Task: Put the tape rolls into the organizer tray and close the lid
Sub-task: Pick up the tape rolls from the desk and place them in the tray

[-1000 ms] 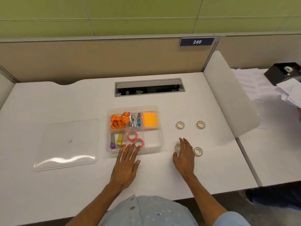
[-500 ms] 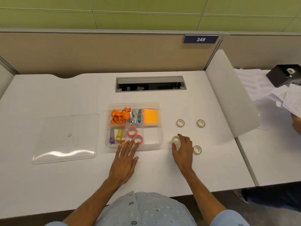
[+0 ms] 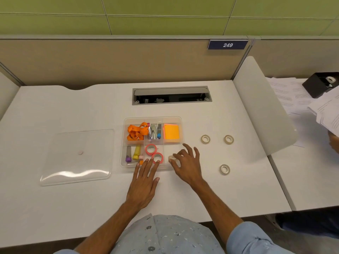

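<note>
A clear organizer tray (image 3: 152, 119) sits mid-desk with two red-edged tape rolls (image 3: 151, 149) (image 3: 157, 157) in its front middle compartment. My right hand (image 3: 187, 165) holds a clear tape roll (image 3: 171, 158) over the tray's front right compartment, pinched between thumb and fingers. My left hand (image 3: 145, 182) lies flat on the desk, fingertips touching the tray's front wall. Three more clear tape rolls lie on the desk to the right: two at the back (image 3: 205, 139) (image 3: 228, 139) and one nearer (image 3: 224, 169). The clear lid (image 3: 77, 156) lies flat to the tray's left.
The tray also holds an orange lanyard (image 3: 136, 132), staplers (image 3: 154, 132), orange sticky notes (image 3: 171, 131) and markers (image 3: 136, 153). A cable slot (image 3: 171, 96) is behind it. A white divider panel (image 3: 260, 107) stands at right, with papers, a black tape dispenser (image 3: 321, 84) and another person's hand beyond.
My right hand picked a clear tape roll off the desk and carried it left, over the tray's front right compartment. My left hand stayed at the tray's front wall.
</note>
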`<action>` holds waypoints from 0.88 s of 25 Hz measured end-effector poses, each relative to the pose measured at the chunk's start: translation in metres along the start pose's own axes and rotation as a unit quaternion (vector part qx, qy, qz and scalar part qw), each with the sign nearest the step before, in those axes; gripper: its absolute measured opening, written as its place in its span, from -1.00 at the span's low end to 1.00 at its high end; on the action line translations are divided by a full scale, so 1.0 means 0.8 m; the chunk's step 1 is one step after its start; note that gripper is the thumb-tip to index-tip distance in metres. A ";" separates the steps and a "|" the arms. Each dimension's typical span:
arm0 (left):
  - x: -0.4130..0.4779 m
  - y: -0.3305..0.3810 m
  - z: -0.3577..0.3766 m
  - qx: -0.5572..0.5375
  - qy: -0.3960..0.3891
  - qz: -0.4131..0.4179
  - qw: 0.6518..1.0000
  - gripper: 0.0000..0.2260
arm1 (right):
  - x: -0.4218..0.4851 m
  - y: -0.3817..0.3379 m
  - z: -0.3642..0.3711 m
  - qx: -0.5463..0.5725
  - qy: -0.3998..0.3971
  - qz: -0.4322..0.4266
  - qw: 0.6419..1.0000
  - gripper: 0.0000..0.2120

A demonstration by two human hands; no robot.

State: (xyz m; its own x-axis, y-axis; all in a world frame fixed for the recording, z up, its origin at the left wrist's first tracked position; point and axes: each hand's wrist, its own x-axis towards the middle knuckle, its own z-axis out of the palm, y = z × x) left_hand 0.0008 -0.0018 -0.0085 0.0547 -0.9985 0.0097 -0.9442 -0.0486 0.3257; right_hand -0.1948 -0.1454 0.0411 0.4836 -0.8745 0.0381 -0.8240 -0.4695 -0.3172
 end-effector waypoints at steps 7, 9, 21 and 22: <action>0.000 0.000 0.000 0.000 0.006 0.006 1.000 -0.41 | -0.008 0.010 -0.011 0.048 0.111 -0.001 0.993 -0.74; 0.000 0.000 0.001 0.000 0.002 0.002 1.000 -0.41 | -0.013 0.024 -0.019 0.064 0.149 0.020 0.987 -0.78; 0.000 0.003 0.001 -0.002 0.002 -0.001 1.000 -0.42 | -0.080 0.113 -0.014 0.070 0.185 0.302 0.933 -0.57; 0.000 0.003 0.001 0.000 0.002 0.000 1.000 -0.42 | -0.085 0.118 -0.013 0.070 0.183 0.324 0.925 -0.53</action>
State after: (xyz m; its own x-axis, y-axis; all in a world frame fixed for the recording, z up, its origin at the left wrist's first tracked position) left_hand -0.0018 -0.0018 -0.0081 0.0565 -0.9983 0.0125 -0.9445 -0.0494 0.3247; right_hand -0.3081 -0.1315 0.0182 -0.2530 -0.9614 0.1081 -0.8475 0.1663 -0.5041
